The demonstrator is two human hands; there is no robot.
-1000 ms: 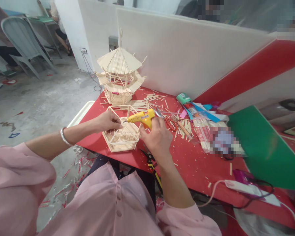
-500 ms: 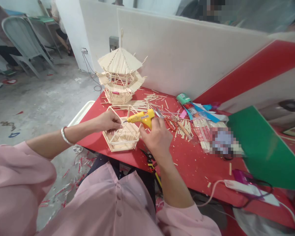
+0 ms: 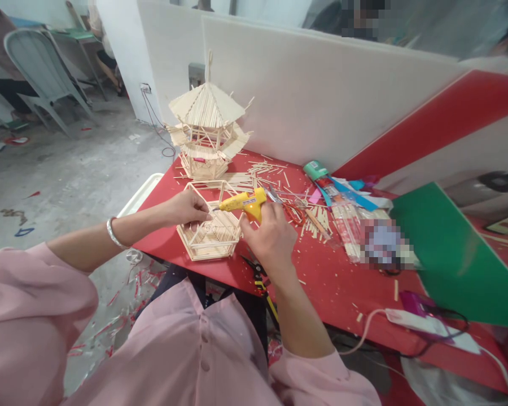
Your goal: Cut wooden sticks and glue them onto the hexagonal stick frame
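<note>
My right hand (image 3: 273, 234) is wrapped around a yellow hot glue gun (image 3: 244, 202), whose nozzle points left. The nozzle tip is close to the fingers of my left hand (image 3: 190, 208), which are pinched together. Whatever lies between those fingertips is too small to make out. Beneath both hands sits a six-sided frame of thin wooden sticks (image 3: 211, 251) with low rails around its base. Behind it stands a pagoda model of the same sticks (image 3: 209, 121), with two roof tiers.
Loose sticks (image 3: 265, 167) lie scattered on the red table (image 3: 322, 282). Black-and-yellow pliers (image 3: 261, 279) rest at the front edge. Red-handled scissors (image 3: 294, 214), packs of sticks (image 3: 347, 231), a green board (image 3: 461, 254) and a white power strip (image 3: 432, 330) are to the right. A pale partition (image 3: 305, 96) rises behind.
Almost nothing differs. Both hands, the glue gun and the stick frame keep nearly the same positions.
</note>
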